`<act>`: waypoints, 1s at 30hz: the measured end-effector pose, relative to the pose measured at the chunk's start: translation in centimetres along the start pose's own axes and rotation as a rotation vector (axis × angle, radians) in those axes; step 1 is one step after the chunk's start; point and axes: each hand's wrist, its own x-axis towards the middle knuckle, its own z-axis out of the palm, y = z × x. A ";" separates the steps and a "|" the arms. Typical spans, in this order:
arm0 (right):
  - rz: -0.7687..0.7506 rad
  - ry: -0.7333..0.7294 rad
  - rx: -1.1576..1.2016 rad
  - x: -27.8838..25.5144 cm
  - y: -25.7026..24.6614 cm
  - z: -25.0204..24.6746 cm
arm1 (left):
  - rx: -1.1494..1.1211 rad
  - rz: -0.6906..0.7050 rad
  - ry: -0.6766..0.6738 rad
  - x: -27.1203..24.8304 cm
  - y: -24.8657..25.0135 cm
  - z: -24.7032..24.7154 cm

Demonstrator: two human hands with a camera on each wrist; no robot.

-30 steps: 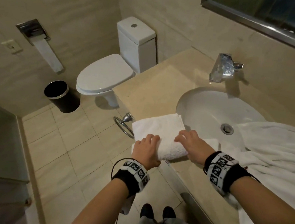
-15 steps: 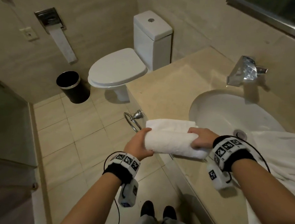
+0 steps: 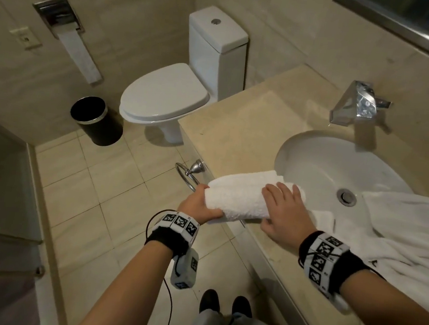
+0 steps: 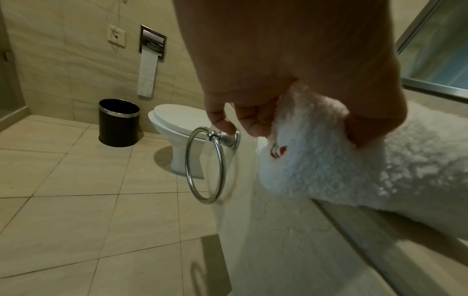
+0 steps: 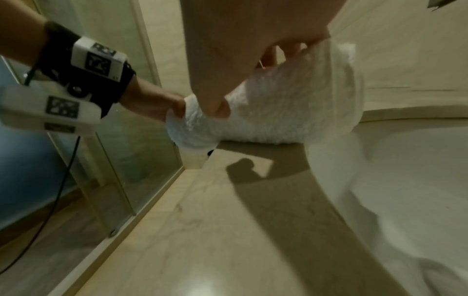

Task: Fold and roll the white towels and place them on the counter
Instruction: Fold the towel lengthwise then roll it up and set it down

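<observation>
Both hands are on a rolled white towel (image 3: 241,197) lying across the front edge of a beige stone counter (image 3: 244,128). The left hand (image 3: 199,204) cups the roll's left end, which sticks out past the counter edge; thumb and fingers curl round it, and the left wrist view shows the thumb pressed into the terry pile. The right hand (image 3: 283,215) lies over the right half of the roll, fingers fairly straight and spread across the top, thumb down along the near side, pressing rather than clenching. The far layers of the towel's right end reach the rim of the white oval sink (image 3: 325,161). A second white towel (image 3: 409,227), loose and unfolded, drapes from the sink's right side over the counter and down its front. A chrome tap (image 3: 356,103) stands behind the sink. A chrome towel ring (image 4: 205,166) hangs on the counter's side, just below the left hand. Farther off are a white toilet (image 3: 167,98) with its lid closed, a black waste bin (image 3: 95,119) beside it, and a paper holder (image 3: 61,16) on the wall
</observation>
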 end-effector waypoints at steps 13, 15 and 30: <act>-0.045 -0.228 -0.119 4.9 0.6 -2.3 | 0.823 0.409 0.277 -1.6 2.5 3.3; -0.071 -0.264 -0.124 6.1 0.9 -2.7 | 0.862 0.334 0.261 -1.1 3.0 3.4; 0.152 -0.175 -0.112 8.5 -0.7 -1.5 | 0.675 0.159 0.032 3.9 6.9 -1.3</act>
